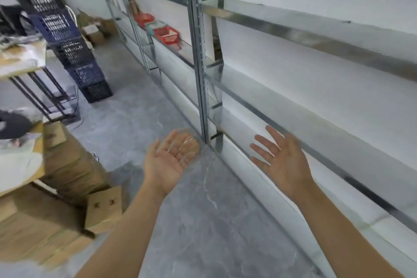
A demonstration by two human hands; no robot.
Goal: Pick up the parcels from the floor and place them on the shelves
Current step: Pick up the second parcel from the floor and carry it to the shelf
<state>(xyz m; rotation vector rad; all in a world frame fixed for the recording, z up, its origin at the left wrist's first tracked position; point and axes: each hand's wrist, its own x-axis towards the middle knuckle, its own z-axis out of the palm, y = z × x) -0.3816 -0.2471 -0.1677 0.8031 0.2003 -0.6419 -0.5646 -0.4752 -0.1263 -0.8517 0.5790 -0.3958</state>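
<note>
Both my hands reach forward, palms up and empty. My left hand [168, 160] hovers over the grey floor, fingers blurred, with a ring on one finger. My right hand [282, 158] has its fingers spread in front of the lower metal shelves [304, 135], which run along the right wall and look bare here. Brown cardboard parcels [103, 207] lie stacked on the floor at the left, about an arm's length from my left hand. Neither hand touches a parcel.
A metal upright [200, 70] of the rack stands just beyond my hands. Red, teal and green baskets [167, 36] sit on far shelves. Stacked dark crates [74, 52] and a cluttered table [22, 58] stand at the left. Grey floor [203, 221] stretches between boxes and rack.
</note>
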